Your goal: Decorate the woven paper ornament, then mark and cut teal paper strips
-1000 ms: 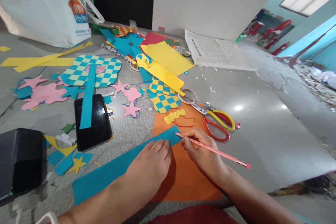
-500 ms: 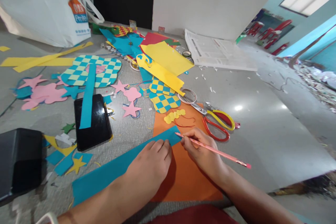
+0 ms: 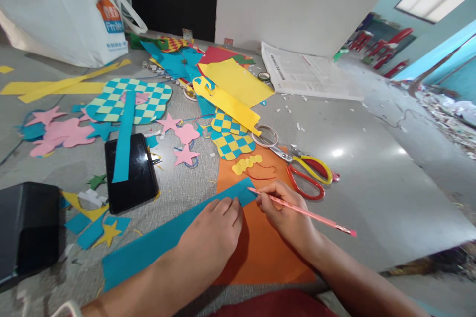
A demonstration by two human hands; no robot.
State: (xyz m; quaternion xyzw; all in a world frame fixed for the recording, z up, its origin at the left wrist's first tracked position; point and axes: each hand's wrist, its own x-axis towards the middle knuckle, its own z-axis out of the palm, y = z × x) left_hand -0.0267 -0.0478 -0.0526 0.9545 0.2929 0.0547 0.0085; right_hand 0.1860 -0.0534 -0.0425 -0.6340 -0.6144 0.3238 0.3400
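A long blue paper strip (image 3: 159,237) lies slantwise across an orange sheet (image 3: 271,257). My left hand (image 3: 213,225) rests on the strip with its fingers laid down side by side, pressing it flat; the fingertips touch the paper near its right end. My right hand (image 3: 282,208) is closed round a pink pencil (image 3: 312,216), whose tip meets the strip's right end. Any mark under the tip is too small to make out. Just beyond my right hand lie scissors (image 3: 305,177) with red and yellow handles. A yellow paper piece with red thread (image 3: 247,163) sits on the orange sheet.
Left of my hands are a black phone (image 3: 136,185), a black box (image 3: 28,233) and pink stars (image 3: 186,155). Checkered paper shapes (image 3: 156,101), a tape roll (image 3: 266,135) and yellow paper (image 3: 241,81) lie farther back. A white bag (image 3: 63,15) and newspaper (image 3: 312,72) stand behind.
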